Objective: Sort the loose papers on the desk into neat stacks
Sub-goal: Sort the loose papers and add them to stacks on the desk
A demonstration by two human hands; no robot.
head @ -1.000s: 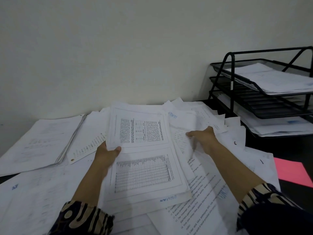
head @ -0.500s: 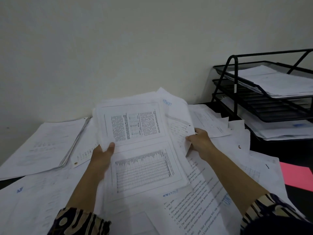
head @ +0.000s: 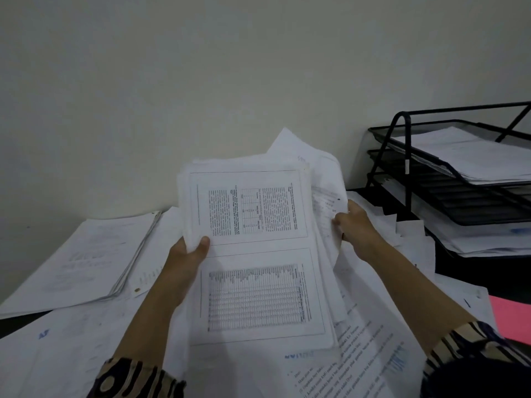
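I am looking down at the tabletop (head: 17, 326), which is lying almost wholly under loose papers (head: 373, 363), with a squared-up pile (head: 83, 259) sitting at far left against the wall. At far right the black wire tray rack (head: 448, 196) is holding sheets on its tiers, and a pink sheet (head: 511, 320) is lying near the right edge.

I am holding the bundle of papers (head: 258, 254) up off the tabletop, tilted toward me, its top page showing a text block above and a table below. My left hand (head: 186, 262) is gripping the bundle's left edge, thumb pressing on the front of the top page, the other fingers hidden behind. My right hand (head: 356, 228) is pinching the bundle's right edge, where crumpled sheets are fanning out behind the top page; its grip is closing on those sheets.

Compared with half a second ago, the bundle is standing higher and steeper, its top now rising well up against the wall, and both hands are sitting higher with it. A second ago it was lying nearly flat on the loose papers.
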